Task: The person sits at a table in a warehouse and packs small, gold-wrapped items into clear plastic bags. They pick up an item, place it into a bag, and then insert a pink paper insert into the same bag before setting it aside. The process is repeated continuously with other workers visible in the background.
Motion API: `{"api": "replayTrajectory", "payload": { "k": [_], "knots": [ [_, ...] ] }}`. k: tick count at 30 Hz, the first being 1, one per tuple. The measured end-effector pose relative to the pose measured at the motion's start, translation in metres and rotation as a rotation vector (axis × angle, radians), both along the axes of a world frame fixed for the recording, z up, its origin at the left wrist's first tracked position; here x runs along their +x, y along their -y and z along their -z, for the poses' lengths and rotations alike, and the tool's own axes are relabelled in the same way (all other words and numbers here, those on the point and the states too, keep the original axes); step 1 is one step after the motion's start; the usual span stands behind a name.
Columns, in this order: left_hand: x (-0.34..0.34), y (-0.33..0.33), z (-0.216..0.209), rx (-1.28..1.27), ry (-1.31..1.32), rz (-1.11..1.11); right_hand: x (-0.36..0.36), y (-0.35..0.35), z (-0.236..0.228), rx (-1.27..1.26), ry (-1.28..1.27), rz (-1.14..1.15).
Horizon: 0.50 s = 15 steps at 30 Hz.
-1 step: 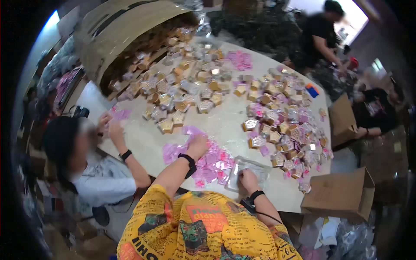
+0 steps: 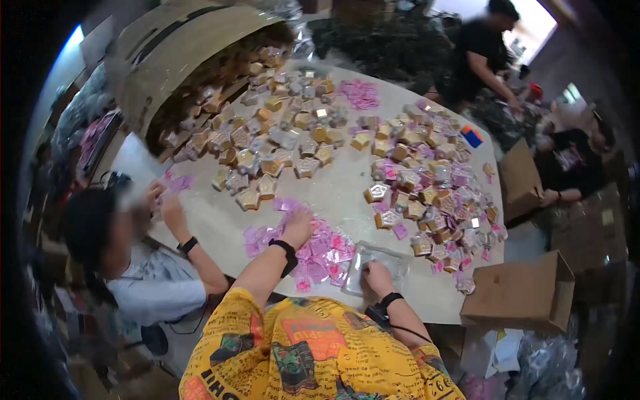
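My left hand (image 2: 298,229) reaches down onto a heap of small pink packets (image 2: 323,257) near the table's front edge. Its fingertips are hidden among them, so I cannot see if they grip one. To the right of the heap lies a flat, transparent plastic bag or tray (image 2: 400,261). Over its left part sits my right hand (image 2: 378,277), fingers curled in; whatever they may hold is hidden. A dark band circles each wrist.
Gold, pentagon-topped little boxes lie in a left pile (image 2: 267,147) and a right pile (image 2: 433,187), the latter mixed with pink packets. A large tipped sack (image 2: 193,50) stands far left. At left a co-worker's hands (image 2: 163,197) handle pink packets. An open carton (image 2: 510,293) sits right.
The whole view has shifted slightly, with the table's things appearing a little further left. Both my hands stay at the same places, over the packets and over the transparent plastic.
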<state>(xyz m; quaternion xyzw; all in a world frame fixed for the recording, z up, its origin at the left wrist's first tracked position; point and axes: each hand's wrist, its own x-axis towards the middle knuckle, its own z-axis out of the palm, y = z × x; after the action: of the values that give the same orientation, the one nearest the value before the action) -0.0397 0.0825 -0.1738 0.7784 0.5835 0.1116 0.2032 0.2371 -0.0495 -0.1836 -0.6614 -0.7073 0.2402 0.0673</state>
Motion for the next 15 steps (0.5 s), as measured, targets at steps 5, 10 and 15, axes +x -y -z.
{"api": "replayTrajectory", "payload": {
  "k": [5,10,15],
  "knots": [
    [-0.003,-0.017,0.016,0.059,-0.071,-0.031,0.0,0.0,-0.004,-0.07,0.086,-0.031],
    [0.001,-0.017,-0.007,0.002,0.02,-0.13,-0.008,0.009,-0.003,0.052,0.035,0.047],
    [-0.006,-0.012,-0.019,-0.042,0.249,-0.152,-0.003,0.007,0.018,0.028,0.012,0.012]
  ]
}}
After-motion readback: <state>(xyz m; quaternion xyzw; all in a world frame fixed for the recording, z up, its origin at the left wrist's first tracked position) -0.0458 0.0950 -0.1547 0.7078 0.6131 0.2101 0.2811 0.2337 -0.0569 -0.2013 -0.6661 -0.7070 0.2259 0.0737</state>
